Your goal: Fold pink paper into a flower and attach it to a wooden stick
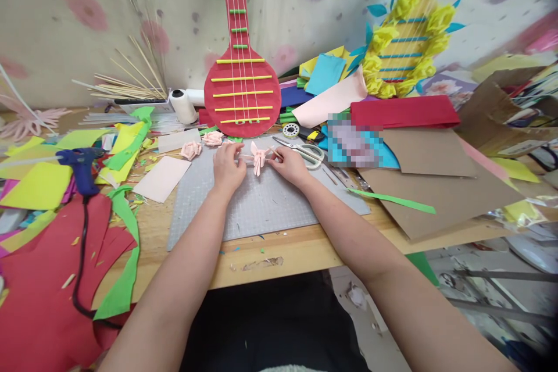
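Note:
Above the grey cutting mat point(261, 209), a small pink paper flower point(258, 159) with narrow folded petals is between my hands. On its left side, my left hand point(229, 168) is closed in a pinch at the flower's edge, where a thin pale strip shows. From the right, my right hand point(289, 165) pinches a thin wooden stick point(276, 154) close to the petals. Whether the stick touches the flower, I cannot tell. Several pink paper roses point(190, 150) lie beyond my left hand. White-handled scissors point(305, 151) rest just past my right hand.
A blue glue gun point(82, 165) stands at left among paper scraps. A red paper lute point(242, 93) leans at the back, a yellow flowered one point(403, 46) to its right. Brown cardboard point(440, 200) covers the right side. A pink sheet point(162, 178) lies left of the mat.

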`<state>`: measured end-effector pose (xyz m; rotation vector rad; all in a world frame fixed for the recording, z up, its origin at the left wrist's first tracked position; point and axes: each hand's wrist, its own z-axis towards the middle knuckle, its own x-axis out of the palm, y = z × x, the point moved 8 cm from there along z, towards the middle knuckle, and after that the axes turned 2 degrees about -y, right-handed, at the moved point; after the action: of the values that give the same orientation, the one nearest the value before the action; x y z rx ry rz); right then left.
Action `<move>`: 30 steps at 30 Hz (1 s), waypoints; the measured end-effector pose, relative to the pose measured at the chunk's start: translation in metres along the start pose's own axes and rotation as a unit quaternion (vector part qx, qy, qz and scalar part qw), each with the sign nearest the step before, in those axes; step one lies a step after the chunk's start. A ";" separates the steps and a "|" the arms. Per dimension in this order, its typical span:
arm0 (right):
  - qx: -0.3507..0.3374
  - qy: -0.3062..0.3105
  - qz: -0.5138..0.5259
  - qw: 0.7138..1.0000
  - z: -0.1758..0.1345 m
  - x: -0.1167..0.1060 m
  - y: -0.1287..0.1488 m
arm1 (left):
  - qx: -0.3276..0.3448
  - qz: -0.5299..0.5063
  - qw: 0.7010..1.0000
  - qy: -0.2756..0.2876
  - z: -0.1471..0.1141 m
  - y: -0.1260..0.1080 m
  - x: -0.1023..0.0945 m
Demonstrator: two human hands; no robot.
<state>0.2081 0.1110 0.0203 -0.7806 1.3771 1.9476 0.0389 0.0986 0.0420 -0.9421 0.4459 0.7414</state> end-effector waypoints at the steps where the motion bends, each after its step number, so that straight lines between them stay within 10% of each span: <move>1: 0.001 -0.002 0.004 1.000 0.000 0.000 -0.001 | -0.003 -0.008 0.999 -0.033 0.000 -0.001 -0.007; 5: 0.013 -0.005 0.012 1.000 -0.001 -0.001 -0.001 | -0.007 -0.075 0.993 -0.091 -0.006 -0.010 -0.021; 13: 0.042 -0.016 0.013 0.999 -0.003 -0.005 -0.005 | -0.076 -0.082 0.987 0.119 -0.018 -0.008 0.024; 30: 0.042 0.012 0.028 0.999 -0.013 0.006 0.019 | -0.085 -0.233 0.950 0.188 -0.019 0.002 0.044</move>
<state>0.1916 0.0942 0.0230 -0.7369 1.4996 1.9141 0.0662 0.0997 0.0033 -1.3024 0.4717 0.1674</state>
